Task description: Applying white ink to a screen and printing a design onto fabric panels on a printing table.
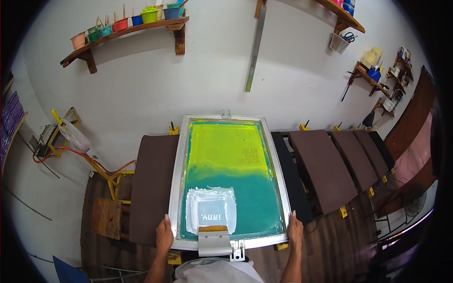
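Note:
A large screen printing frame with a silver metal rim lies lengthwise in front of me. Its mesh is teal-green, with yellow-green ink over the far half and a white-smeared block with small lettering near the front. My left hand is closed on the left rim close to the near corner, thumb on top. At the opposite near corner, my right hand grips the right rim the same way; the undersides of both hands are hidden. A squeegee with a grey metal holder rests across the near rim, between the hands.
Brown padded boards stand in a row to the right, another board to the left. A wall shelf holds several ink cups. A long metal strip hangs on the wall. An orange hose runs along a yellow stand at left.

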A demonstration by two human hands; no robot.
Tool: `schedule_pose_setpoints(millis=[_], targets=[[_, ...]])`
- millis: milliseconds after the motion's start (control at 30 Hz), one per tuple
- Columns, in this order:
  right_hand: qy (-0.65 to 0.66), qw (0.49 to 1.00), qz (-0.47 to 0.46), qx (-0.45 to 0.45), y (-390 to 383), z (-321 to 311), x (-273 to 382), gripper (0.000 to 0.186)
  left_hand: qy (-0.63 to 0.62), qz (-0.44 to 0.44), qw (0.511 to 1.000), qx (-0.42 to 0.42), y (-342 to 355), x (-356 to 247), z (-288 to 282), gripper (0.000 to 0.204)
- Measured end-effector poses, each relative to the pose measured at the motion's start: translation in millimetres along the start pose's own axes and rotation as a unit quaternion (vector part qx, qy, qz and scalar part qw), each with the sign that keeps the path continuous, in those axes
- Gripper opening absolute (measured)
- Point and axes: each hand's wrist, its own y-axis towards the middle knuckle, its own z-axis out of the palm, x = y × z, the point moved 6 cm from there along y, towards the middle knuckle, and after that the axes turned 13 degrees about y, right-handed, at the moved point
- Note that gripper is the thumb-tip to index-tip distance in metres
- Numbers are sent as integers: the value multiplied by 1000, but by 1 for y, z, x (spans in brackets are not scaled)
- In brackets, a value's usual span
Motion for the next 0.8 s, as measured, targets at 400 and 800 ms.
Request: schedule_pose_setpoints(millis=[400,800], targets=[[39,998,-2,57,-87,126,7,67,0,-24,999,-24,53,116,-95,63],[36,997,20,68,-123,180,-4,68,-20,-11,995,-98,65,176,-124,64]])
